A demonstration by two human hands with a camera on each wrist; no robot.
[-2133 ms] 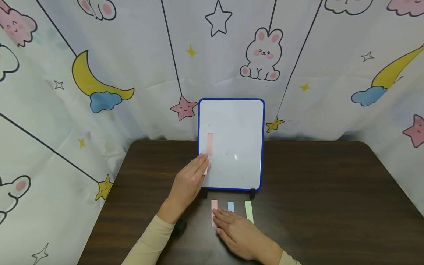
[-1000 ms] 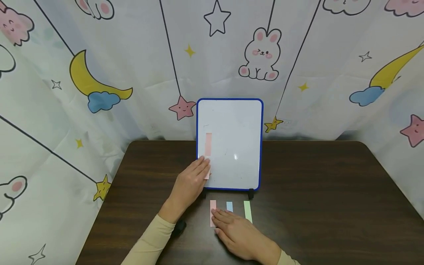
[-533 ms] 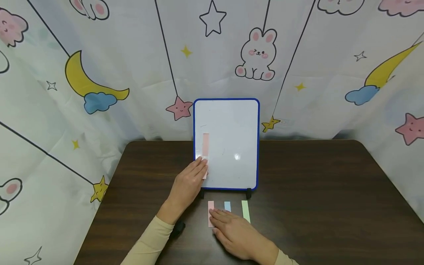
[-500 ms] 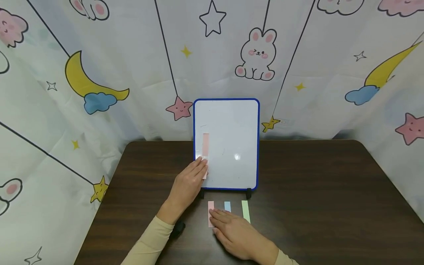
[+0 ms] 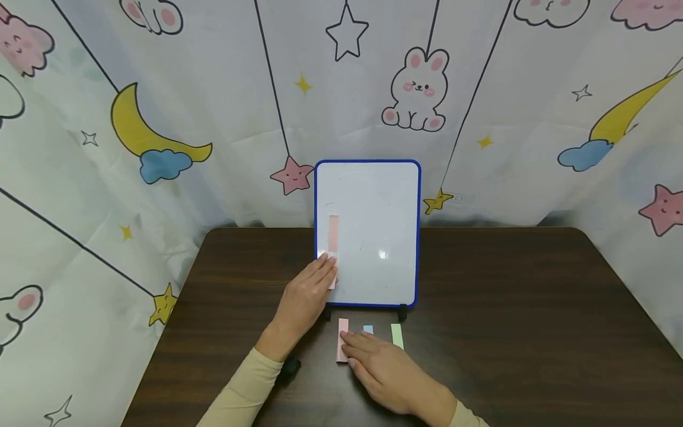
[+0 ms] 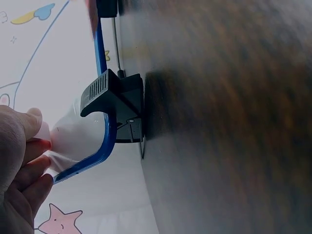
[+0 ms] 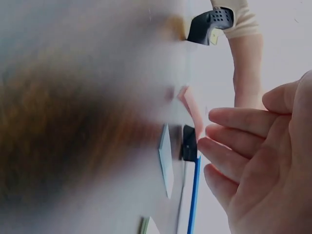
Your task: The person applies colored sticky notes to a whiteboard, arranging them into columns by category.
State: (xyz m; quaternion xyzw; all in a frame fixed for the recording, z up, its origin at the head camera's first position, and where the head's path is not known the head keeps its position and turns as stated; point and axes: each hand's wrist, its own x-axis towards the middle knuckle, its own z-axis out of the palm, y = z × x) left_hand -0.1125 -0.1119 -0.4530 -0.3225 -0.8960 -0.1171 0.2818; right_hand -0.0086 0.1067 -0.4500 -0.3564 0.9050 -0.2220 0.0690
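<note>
A whiteboard (image 5: pixel 379 207) with a blue frame stands at the table's far side. One pink sticky note (image 5: pixel 333 233) is stuck on its left part. Straight fingers of my left hand (image 5: pixel 301 299) lie over a second pink note (image 5: pixel 332 284) just below, pressing it to the board and partly hiding it. My right hand (image 5: pixel 386 370), fingers extended, touches a third pink sticky note (image 5: pixel 342 347) in front of the board. In the right wrist view that pink note (image 7: pixel 191 109) is curved, one end at the fingertips. My right hand partly covers blue (image 5: pixel 368 328) and green sticky notes (image 5: pixel 397 337).
Black feet (image 5: pixel 402 312) hold up the board's lower edge. A black device (image 5: pixel 290 369) sits under my left wrist. Behind the dark wooden table (image 5: pixel 512 320) hangs a white curtain (image 5: pixel 235 77) printed with moons, stars and rabbits.
My left hand first slid slightly down the board with its pink note, then stayed there. My right hand has just shifted a little toward the board, and its pink note has moved with it.
</note>
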